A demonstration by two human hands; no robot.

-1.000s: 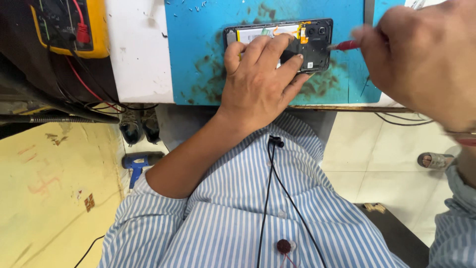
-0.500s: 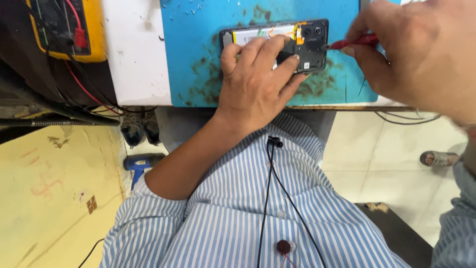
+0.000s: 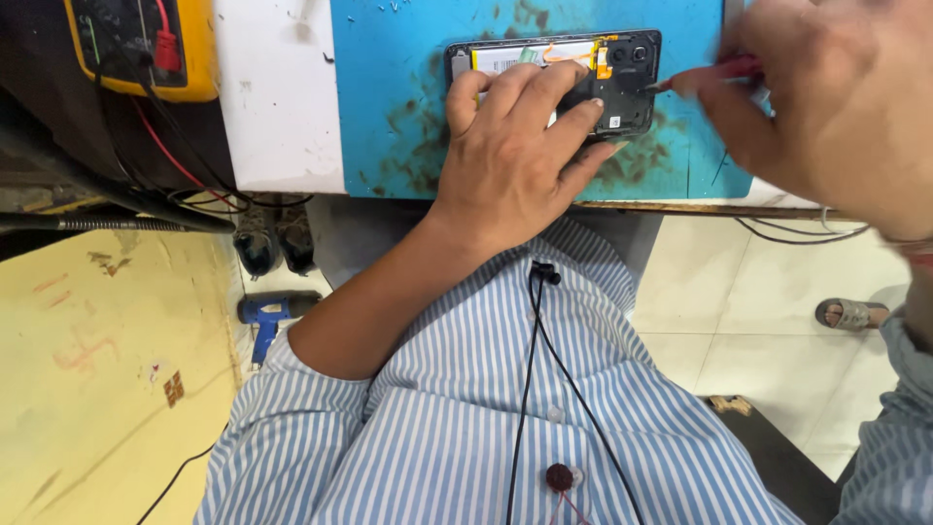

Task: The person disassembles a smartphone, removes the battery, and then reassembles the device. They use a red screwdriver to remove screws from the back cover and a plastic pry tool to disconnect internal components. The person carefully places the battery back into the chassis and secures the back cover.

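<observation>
Here, in the head view, an opened smartphone (image 3: 583, 73) with its back cover off lies face down on a blue work mat (image 3: 389, 87), near the mat's far edge. The left hand (image 3: 515, 160) rests flat on the phone, its fingers (image 3: 530, 83) spread over the lower half of the exposed inside and pressing the phone against the mat; the thumb sits on the mat just beside the phone's near edge. To the right of the phone, the right hand (image 3: 836, 107) is blurred, with its fingers pressed together, pinching a red-handled screwdriver (image 3: 714, 71). The tool's tip touches the phone's right end, below the camera module. The mat is stained with dark patches around the phone and lies on a white bench top (image 3: 277, 97). Left of the mat, well apart from the phone, a yellow multimeter (image 3: 141, 44) stands with red and black leads. Below the mat's near edge shows the person's blue-striped shirt (image 3: 466, 408), with a black cable (image 3: 530, 389) hanging down it. On the floor to the lower left of the mat lies a blue power tool (image 3: 267, 316); to the lower right, a sandal (image 3: 850, 313) rests on pale tiles.
</observation>
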